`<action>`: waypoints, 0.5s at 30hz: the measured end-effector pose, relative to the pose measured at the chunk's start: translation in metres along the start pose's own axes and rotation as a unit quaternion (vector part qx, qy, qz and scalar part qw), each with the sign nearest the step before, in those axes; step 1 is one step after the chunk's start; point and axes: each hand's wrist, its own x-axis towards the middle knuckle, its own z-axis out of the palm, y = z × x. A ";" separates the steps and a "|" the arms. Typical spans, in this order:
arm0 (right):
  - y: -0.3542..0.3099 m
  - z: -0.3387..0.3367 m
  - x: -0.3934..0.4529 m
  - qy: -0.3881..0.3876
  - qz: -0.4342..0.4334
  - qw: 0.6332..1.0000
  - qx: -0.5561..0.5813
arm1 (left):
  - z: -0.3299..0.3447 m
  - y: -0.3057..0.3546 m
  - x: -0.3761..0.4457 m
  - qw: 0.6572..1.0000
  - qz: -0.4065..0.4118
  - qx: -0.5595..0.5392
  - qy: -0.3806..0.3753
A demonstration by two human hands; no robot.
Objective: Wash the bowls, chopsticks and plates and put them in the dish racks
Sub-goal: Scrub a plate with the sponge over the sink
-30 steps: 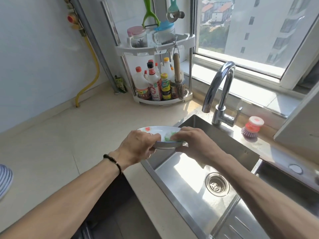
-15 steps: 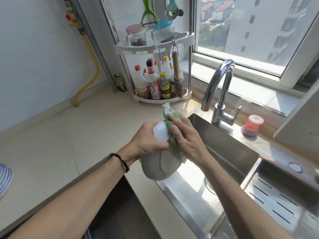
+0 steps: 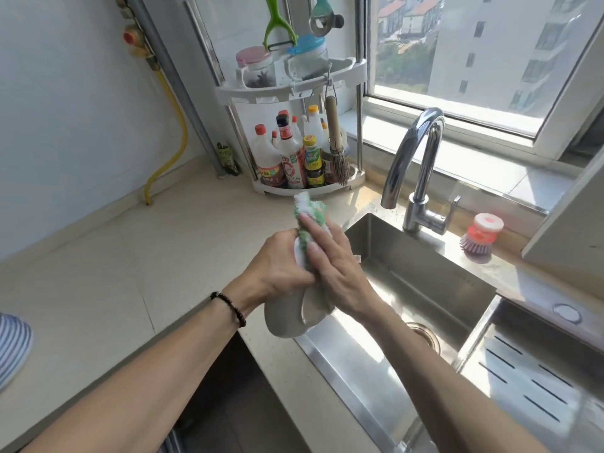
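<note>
My left hand point(image 3: 277, 266) grips a white plate point(image 3: 287, 317) by its upper rim, holding it on edge with its underside toward me, above the left edge of the steel sink point(image 3: 385, 364). My right hand point(image 3: 333, 269) presses a soapy green cloth point(image 3: 310, 214) flat against the plate's back with straight fingers. The cloth's foamy end sticks up above both hands. Most of the plate's upper half is hidden behind my hands. No bowls or chopsticks are visible.
A curved tap point(image 3: 415, 165) stands behind the sink, with a red dish brush point(image 3: 480, 233) to its right. A corner rack of bottles point(image 3: 294, 158) sits at the back of the counter. A slotted drain tray point(image 3: 529, 380) lies right of the basin. A striped object point(image 3: 13, 344) shows at far left.
The plate went from lying flat to standing on edge, back toward me. My right hand moved from the plate's face to its back, then slid with the cloth closer to my left hand.
</note>
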 end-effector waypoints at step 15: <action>0.002 0.009 -0.002 0.104 0.109 0.987 0.048 | -0.009 0.004 -0.008 0.997 -0.027 -0.030 0.066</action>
